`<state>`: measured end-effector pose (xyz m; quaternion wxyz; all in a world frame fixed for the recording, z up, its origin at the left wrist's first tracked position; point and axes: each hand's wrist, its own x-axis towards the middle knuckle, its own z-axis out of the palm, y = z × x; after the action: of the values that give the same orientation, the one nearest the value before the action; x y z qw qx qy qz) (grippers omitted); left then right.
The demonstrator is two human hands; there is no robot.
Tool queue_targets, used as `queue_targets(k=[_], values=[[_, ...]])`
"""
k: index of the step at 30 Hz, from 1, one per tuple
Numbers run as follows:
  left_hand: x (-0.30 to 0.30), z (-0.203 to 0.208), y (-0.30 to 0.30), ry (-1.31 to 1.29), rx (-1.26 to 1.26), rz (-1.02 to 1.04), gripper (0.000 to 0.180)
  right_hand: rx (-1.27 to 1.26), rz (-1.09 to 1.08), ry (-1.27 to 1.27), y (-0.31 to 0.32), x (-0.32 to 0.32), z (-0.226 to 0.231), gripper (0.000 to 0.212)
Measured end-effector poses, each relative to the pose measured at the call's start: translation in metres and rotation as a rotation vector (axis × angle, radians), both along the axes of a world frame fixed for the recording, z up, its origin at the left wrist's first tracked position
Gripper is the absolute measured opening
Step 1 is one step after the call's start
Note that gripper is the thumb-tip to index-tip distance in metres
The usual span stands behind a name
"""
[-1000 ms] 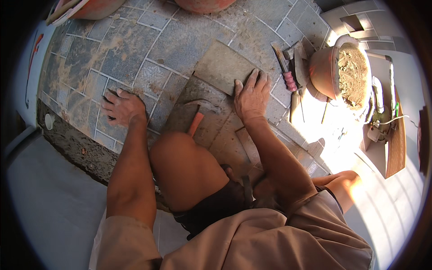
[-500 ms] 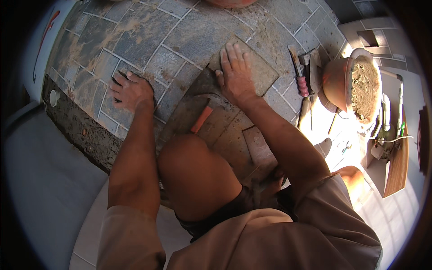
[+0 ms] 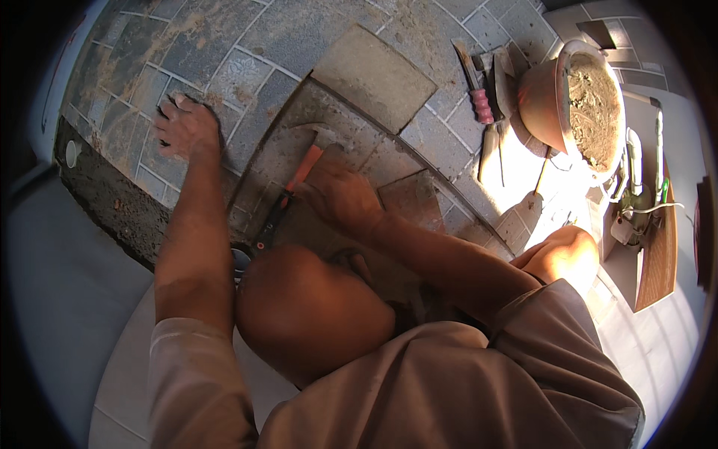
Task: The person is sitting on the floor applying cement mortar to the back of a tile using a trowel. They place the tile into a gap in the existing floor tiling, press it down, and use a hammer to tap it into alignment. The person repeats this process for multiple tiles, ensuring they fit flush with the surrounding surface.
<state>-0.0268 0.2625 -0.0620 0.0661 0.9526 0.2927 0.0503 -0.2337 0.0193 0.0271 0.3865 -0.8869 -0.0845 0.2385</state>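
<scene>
My left hand (image 3: pixel 187 129) lies on the grey tiled floor, fingers spread and empty. A claw hammer (image 3: pixel 304 166) with an orange and black handle rests on the floor before my knee. At the hammer's handle is my right hand (image 3: pixel 340 196), its fingers beside or against the orange part. Those fingers are blurred and partly hidden, so their grip does not show. Beyond the hammer head lies a square, dusty grey-brown tile (image 3: pixel 374 78). A smaller brownish tile piece (image 3: pixel 413 200) sits to the right of my right hand.
At the right stands a tub of mortar (image 3: pixel 598 112). Beside it lie a tool with a pink handle (image 3: pixel 481 105) and a trowel (image 3: pixel 502 82). Along the left wall runs a strip of bare dark mortar (image 3: pixel 112 202) with a white pipe end (image 3: pixel 72 154).
My right hand has left the square tile and come back toward me to the hammer's handle. My left hand still lies on the floor. The view has shifted slightly.
</scene>
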Motion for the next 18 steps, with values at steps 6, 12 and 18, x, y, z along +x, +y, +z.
queue_targets(k=[6, 12, 18], values=[[0.003, -0.012, 0.005, -0.103, -0.044, -0.024, 0.058, -0.548, -0.628, 0.300, -0.111, -0.187, -0.026, 0.080], [0.006, -0.021, 0.051, -0.238, -0.297, -0.037, 0.051, -0.718, -0.745, 0.380, -0.109, -0.172, -0.046, 0.104], [-0.104, 0.065, -0.011, -0.420, -0.576, -0.316, 0.037, -0.556, -0.867, 0.281, -0.123, -0.183, -0.034, 0.072]])
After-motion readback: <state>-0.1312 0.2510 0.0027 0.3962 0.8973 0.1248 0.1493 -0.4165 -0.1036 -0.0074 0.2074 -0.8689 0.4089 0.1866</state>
